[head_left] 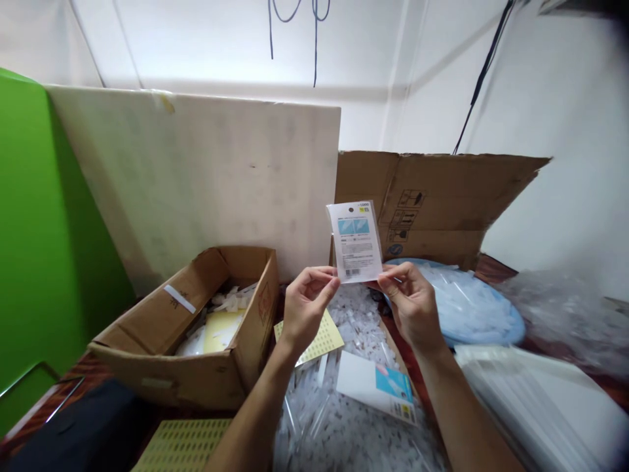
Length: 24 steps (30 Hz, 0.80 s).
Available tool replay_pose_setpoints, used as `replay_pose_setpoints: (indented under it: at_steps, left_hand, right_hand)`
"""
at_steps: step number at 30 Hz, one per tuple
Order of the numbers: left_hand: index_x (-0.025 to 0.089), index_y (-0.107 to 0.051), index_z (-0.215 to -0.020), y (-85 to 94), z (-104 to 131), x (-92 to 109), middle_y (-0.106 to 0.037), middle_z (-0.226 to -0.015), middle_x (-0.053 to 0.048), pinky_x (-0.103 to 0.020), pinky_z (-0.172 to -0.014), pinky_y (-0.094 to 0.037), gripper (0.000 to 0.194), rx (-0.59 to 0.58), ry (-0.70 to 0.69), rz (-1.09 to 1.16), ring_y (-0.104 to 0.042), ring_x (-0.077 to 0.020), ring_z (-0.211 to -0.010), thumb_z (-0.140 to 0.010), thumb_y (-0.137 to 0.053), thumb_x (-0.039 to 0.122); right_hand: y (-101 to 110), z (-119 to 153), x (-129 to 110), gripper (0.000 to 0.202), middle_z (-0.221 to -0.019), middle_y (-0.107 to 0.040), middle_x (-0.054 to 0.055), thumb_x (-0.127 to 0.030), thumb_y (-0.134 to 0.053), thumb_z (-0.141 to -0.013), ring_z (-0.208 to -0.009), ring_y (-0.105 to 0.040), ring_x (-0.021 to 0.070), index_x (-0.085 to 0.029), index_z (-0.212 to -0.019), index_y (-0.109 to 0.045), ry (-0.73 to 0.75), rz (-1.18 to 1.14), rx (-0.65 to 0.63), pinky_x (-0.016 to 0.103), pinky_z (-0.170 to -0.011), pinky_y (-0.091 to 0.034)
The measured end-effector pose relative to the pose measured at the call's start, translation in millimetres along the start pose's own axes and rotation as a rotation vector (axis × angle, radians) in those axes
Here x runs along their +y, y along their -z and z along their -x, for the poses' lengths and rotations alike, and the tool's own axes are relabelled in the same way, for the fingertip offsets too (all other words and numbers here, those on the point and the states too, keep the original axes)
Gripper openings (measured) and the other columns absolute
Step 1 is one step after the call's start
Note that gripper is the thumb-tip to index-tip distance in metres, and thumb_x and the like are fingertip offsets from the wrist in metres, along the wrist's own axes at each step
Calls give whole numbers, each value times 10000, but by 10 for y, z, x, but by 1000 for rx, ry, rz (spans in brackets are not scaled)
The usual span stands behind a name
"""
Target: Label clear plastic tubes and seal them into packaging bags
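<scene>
- The left hand [307,301] pinches the bottom left corner of a flat card packet [354,242], thumb against finger.
- The right hand [413,298] pinches the bottom right corner the same way.
- So the packet is up in the air between both hands, with its wordy side facing the person.
- I think this step is holding it up for a look. The next move calls for soft fingertips, so it stays flat.
- I count one packet held up, and one blue-and-white card [376,387] lying on the clear plastic pieces [363,439].
- Outside the box are two dotted sheets: one yellow dotted sheet [324,337] by the left hand, and a second dotted sheet [181,446] at the front.
- I see one open brown box [171,380], one blue tray [517,329] and one white stack [545,393].
- The clear pieces are too many to count.
</scene>
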<state>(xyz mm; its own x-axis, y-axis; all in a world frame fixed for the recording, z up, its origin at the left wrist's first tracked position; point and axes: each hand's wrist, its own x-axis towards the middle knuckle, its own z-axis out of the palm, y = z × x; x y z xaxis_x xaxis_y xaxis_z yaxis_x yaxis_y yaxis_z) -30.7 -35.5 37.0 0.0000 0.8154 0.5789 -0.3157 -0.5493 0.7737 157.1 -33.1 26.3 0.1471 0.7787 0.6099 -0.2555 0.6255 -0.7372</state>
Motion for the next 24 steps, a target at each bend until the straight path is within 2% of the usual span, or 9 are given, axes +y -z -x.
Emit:
replay_pose_setpoints:
  at_steps: [14,19,24]
  left_hand:
    - [162,-662,-769,-14,-10,-62,-729,-995,-78,-285,-843,-529,201,62,-21,-7,-689,-176,-933,-822,-818,277]
    - [169,-646,-767,16,-25,-82,-728,-997,-70,-277,-839,-524,208,75,-22,-3,-680,-171,-925,-817,-820,272]
    - [169,-641,-758,39,-42,-74,-715,-988,-59,-254,-850,-507,189,44,-33,3,-665,-156,-938,-834,-804,226]
  right_hand:
    - [12,8,-53,157,-925,-730,12,-341,-801,-842,-784,-683,169,-238,-831,-683,-11,91,33,324,-823,-561]
    - [-28,10,-147,191,-849,-742,23,-393,-805,-834,-790,-709,199,-236,-838,-696,-24,149,35,314,-754,-571]
    - [-68,-6,-197,211,-816,-740,25,-410,-798,-840,-762,-716,203,-229,-801,-698,-13,152,56,331,-761,-595]
